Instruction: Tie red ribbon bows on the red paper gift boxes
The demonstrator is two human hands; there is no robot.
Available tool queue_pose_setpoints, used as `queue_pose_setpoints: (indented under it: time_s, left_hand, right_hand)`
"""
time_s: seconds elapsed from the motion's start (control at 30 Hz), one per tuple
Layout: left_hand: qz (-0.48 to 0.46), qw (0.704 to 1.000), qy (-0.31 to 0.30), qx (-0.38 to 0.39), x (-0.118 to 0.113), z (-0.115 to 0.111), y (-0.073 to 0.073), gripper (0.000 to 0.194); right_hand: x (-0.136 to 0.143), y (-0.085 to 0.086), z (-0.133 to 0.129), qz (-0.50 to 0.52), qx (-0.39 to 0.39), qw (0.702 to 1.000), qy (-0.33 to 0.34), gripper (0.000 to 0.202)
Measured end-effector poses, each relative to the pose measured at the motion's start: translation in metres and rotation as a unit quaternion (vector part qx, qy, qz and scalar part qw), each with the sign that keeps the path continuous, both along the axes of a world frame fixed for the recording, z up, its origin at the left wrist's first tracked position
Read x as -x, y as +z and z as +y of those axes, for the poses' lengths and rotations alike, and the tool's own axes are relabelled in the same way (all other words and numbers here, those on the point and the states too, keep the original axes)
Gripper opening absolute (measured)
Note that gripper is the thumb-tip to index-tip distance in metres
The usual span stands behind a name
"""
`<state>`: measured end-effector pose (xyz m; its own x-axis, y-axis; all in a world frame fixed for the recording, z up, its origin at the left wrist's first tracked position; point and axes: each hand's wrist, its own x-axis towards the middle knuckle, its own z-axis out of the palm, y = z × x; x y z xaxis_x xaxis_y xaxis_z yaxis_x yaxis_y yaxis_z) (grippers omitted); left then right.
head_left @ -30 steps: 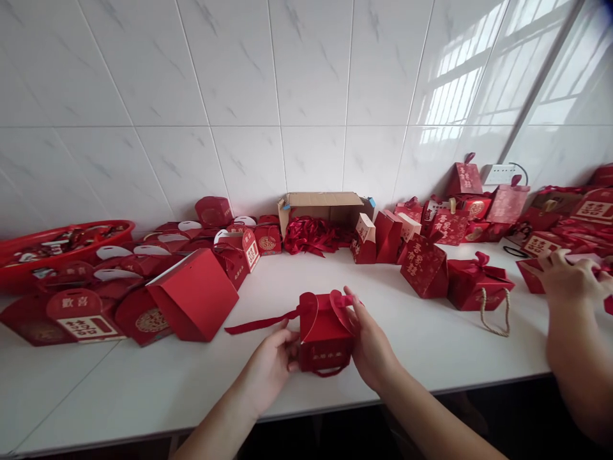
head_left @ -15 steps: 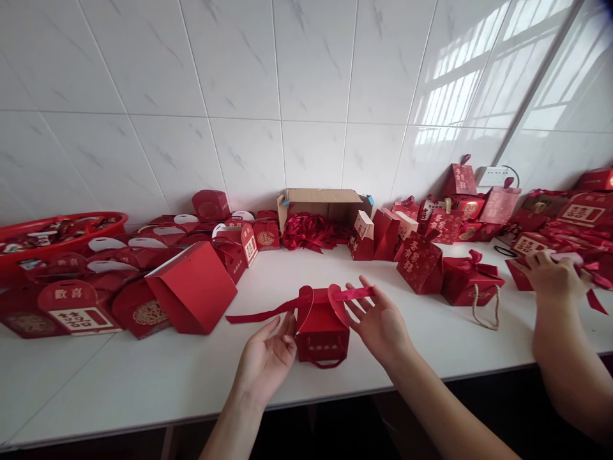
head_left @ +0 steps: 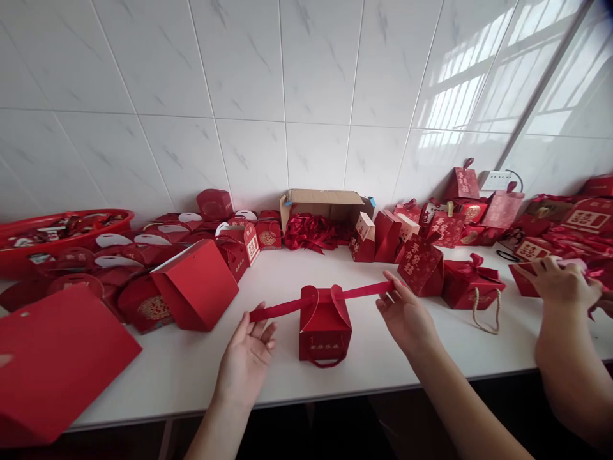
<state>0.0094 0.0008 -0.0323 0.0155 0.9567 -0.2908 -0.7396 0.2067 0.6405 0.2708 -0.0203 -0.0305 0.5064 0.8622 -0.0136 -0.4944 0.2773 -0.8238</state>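
A small red gift box (head_left: 325, 335) stands upright on the white table, its cord handle hanging at the front. A red ribbon (head_left: 361, 293) runs through the holes in its two rounded top flaps and stretches out to both sides. My left hand (head_left: 249, 358) pinches the ribbon's left end between thumb and finger, left of the box. To the right of the box, my right hand (head_left: 409, 313) pinches the other end. The ribbon is drawn nearly straight, and neither hand touches the box.
Red boxes (head_left: 196, 287) crowd the left, beside a red basin (head_left: 67, 227) of sweets. A cardboard carton (head_left: 325, 197) at the back holds loose ribbons. A co-worker's hand (head_left: 560, 281) works at the right among more boxes. Another person's fingertip touches a large red box (head_left: 62, 364) front left.
My left hand has moved left and taken the ribbon's loose left end. My right hand has drawn its end further right. A large red box has come into view at the front left.
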Motion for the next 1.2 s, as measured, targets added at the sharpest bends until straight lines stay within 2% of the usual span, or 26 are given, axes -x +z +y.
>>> queue_pose_setpoints:
  time_s: [0.13, 0.27, 0.4, 0.53, 0.67, 0.77, 1.0, 1.2]
  left_hand:
    - [0.113, 0.983, 0.066, -0.128, -0.001, 0.005, 0.019, 0.023]
    - [0.192, 0.943, 0.148, -0.231, -0.004, 0.017, 0.052, 0.032]
    - [0.212, 0.92, 0.109, -0.31, -0.009, 0.028, 0.086, 0.027]
    - [0.275, 0.881, 0.083, -0.376, -0.013, 0.033, 0.107, 0.024]
    - [0.378, 0.819, 0.096, -0.42, -0.017, 0.034, 0.117, 0.021]
    - [0.41, 0.794, 0.065, -0.445, -0.02, 0.032, 0.124, 0.018]
    - [0.422, 0.784, 0.023, -0.454, -0.028, 0.029, 0.136, 0.021]
    - [0.374, 0.803, -0.009, -0.464, -0.034, 0.032, 0.141, 0.022]
  right_hand:
    - [-0.003, 0.021, 0.001, 0.011, -0.079, 0.994, -0.075, 0.021]
    - [-0.006, 0.048, 0.001, -0.061, -0.139, 0.982, -0.111, 0.022]
    - [-0.004, 0.075, 0.0, -0.2, -0.15, 0.964, -0.091, 0.025]
    - [0.001, 0.1, 0.0, -0.309, -0.173, 0.93, -0.094, 0.022]
    - [0.006, 0.119, -0.001, -0.374, -0.205, 0.898, -0.106, 0.02]
    - [0.009, 0.128, -0.001, -0.424, -0.194, 0.878, -0.11, 0.023]
    - [0.019, 0.145, -0.002, -0.413, -0.231, 0.876, -0.086, 0.014]
    - [0.022, 0.152, 0.0, -0.4, -0.247, 0.881, -0.049, 0.012]
